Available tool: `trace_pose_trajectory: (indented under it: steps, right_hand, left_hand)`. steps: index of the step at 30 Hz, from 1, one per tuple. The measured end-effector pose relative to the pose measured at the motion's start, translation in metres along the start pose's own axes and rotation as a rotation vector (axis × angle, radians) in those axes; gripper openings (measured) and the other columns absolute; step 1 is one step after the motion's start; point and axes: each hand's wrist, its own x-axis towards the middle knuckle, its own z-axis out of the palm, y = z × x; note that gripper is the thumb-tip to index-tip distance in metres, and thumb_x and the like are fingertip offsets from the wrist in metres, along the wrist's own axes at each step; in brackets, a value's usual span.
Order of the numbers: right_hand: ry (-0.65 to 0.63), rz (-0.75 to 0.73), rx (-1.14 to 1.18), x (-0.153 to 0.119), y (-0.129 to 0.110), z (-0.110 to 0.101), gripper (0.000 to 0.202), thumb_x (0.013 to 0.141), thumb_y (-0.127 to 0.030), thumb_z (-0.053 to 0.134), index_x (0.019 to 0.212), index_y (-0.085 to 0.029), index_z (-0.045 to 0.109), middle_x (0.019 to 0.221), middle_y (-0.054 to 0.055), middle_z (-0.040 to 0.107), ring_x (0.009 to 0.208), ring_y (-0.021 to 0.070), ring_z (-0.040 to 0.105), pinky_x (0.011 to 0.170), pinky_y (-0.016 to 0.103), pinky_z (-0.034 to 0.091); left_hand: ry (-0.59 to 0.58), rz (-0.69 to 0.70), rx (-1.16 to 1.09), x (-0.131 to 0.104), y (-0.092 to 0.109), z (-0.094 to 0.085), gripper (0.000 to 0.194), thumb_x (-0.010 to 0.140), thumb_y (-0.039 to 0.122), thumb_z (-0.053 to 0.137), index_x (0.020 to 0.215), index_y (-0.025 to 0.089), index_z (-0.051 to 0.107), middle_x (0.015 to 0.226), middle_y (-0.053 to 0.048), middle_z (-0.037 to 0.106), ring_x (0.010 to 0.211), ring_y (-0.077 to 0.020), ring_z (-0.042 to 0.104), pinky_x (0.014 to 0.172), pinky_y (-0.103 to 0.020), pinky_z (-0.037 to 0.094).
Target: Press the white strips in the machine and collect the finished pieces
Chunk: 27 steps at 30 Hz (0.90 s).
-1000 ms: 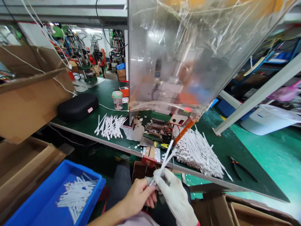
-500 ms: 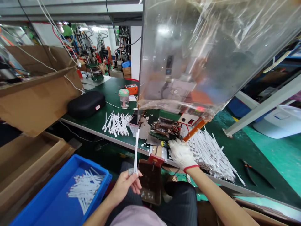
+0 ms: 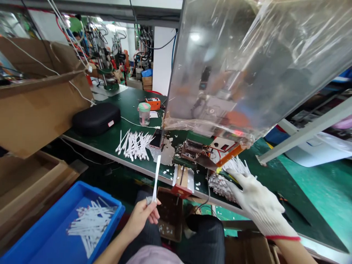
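My left hand pinches a slim bundle of white flat strips upright in front of the bench edge. A grey wrap shows at one of its fingers. My right hand, in a white knit glove with a red cuff, is over the pile of white strips at the right. Between its fingers is a thin tool with a dark flat blade and yellow parts; its grip is mostly hidden. Left of it stands a small machine with a metal block, beside a red-ended wooden fixture.
A plastic-wrapped clear shield hangs over the machine. Another heap of white strips lies left, near a lidded jar and a black case. A blue bin holds more strips. Pliers lie at right.
My right hand has moved right, away from the machine front to over the right pile, carrying the flat-bladed tool along. My left hand still holds its strips. The view has shifted slightly.
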Motion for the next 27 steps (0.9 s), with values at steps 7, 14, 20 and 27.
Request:
trace_pose_trajectory:
  steps: [7,14,20,27]
  right_hand:
    - [0.021,-0.036,-0.072,0.011,0.009,0.014,0.039,0.093,-0.04,0.041,0.124,-0.027,0.061,0.11,0.015,0.063,0.086,0.0295,0.065,0.067,0.039,0.051]
    - [0.001,-0.055,-0.049,0.016,0.01,0.019,0.04,0.094,-0.039,0.041,0.127,-0.027,0.059,0.103,0.014,0.064,0.079,0.0271,0.064,0.067,0.039,0.051]
    - [-0.004,-0.151,-0.083,0.032,0.011,0.008,0.04,0.092,-0.039,0.045,0.13,-0.032,0.057,0.121,0.012,0.059,0.097,0.0323,0.06,0.077,0.045,0.05]
    - [0.003,-0.219,-0.119,0.046,-0.001,0.007,0.041,0.09,-0.032,0.048,0.13,-0.032,0.057,0.13,0.01,0.055,0.11,0.0331,0.054,0.08,0.041,0.048]
  left_hand:
    - [-0.017,-0.017,0.017,-0.001,-0.001,0.006,0.058,0.075,0.068,0.056,0.091,0.013,0.062,0.062,-0.003,0.065,0.051,-0.0148,0.063,0.048,-0.023,0.044]
    - [-0.001,-0.028,0.033,0.001,-0.005,0.002,0.06,0.073,0.07,0.056,0.091,0.013,0.062,0.062,-0.003,0.065,0.051,-0.0149,0.063,0.048,-0.023,0.044]
    - [-0.005,-0.02,0.047,0.005,-0.009,0.002,0.059,0.074,0.069,0.055,0.091,0.013,0.062,0.062,-0.004,0.065,0.051,-0.0151,0.063,0.048,-0.023,0.044]
    - [0.003,-0.028,0.057,0.003,-0.011,0.0,0.058,0.076,0.068,0.055,0.092,0.013,0.062,0.063,-0.004,0.066,0.052,-0.0152,0.064,0.049,-0.023,0.044]
